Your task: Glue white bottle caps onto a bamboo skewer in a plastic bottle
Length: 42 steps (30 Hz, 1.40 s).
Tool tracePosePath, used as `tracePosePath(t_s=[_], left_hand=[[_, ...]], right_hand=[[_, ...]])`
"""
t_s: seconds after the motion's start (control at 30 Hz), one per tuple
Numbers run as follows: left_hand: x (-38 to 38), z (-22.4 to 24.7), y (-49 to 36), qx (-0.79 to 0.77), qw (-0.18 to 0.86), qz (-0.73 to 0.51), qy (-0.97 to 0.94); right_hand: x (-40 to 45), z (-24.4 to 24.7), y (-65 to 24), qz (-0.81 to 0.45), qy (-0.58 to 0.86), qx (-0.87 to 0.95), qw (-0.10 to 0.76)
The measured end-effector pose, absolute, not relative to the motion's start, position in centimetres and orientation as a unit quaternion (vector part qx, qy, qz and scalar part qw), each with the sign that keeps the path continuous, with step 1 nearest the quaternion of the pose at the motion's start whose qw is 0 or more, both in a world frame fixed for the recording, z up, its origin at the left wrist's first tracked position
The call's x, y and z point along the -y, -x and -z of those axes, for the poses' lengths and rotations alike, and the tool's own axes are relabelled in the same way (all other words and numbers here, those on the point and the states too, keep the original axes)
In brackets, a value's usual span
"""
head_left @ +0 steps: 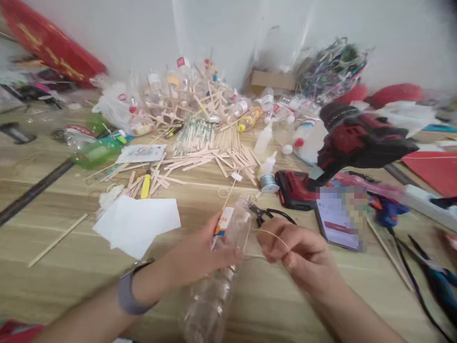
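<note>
My left hand (214, 252) is wrapped round a clear plastic bottle (210, 305), whose neck points away from me. A white, orange and blue label (224, 221) shows by my fingers. Along the bottle's left side runs a thin wooden stick (230, 193) with a small white piece (236, 176) at its far end. My right hand (296, 247), just right of the bottle, is closed on a thin tan rubber band (273, 234) that stretches towards the bottle. Where the band meets the bottle is hard to make out. Black-handled scissors (280, 213) lie behind my right hand.
A red and black cordless drill (352, 138) stands at right, beside a phone (339, 221). White paper (141, 224) and a yellow-handled tool (145, 185) lie left. Craft sticks (193, 159), bottles and a glue bottle (267, 164) crowd the back. Pliers (435, 281) lie far right.
</note>
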<state>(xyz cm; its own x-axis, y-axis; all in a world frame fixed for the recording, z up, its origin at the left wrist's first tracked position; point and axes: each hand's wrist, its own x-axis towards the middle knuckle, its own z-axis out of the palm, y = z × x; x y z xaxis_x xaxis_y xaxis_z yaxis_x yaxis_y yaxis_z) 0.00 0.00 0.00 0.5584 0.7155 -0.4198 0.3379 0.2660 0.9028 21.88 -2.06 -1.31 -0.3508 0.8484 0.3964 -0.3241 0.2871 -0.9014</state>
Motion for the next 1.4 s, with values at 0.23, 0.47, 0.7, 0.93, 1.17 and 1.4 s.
tracePosePath(t_s=[0.23,0.47,0.7,0.93,1.17,1.4], left_hand=[[0.3,-1.4,-0.8,-0.453,0.672,-0.132,-0.57],[0.3,-1.1,-0.8,-0.444,0.703,-0.146,-0.535],[0.2,-0.7,-0.7,-0.425,0.72,-0.156,-0.526],[0.2,-0.9,-0.5,-0.43,0.707,-0.161,-0.538],[0.3,-0.8,-0.7,-0.435,0.726,-0.16,-0.508],[0.2,-0.8,-0.9,-0.421,0.75,-0.154,-0.487]], right_hand=[[2.0,1.1,-21.6,-0.571,0.216,0.606,0.51],[1.6,0.8,-21.3,-0.552,0.259,0.617,0.497],[1.3,1.1,-21.4,-0.545,0.299,0.603,0.5],[1.3,0.7,-21.2,-0.495,0.354,0.656,0.447],[1.5,0.9,-21.4,-0.533,0.301,0.614,0.498],[1.4,1.0,-21.2,-0.557,0.28,0.595,0.507]])
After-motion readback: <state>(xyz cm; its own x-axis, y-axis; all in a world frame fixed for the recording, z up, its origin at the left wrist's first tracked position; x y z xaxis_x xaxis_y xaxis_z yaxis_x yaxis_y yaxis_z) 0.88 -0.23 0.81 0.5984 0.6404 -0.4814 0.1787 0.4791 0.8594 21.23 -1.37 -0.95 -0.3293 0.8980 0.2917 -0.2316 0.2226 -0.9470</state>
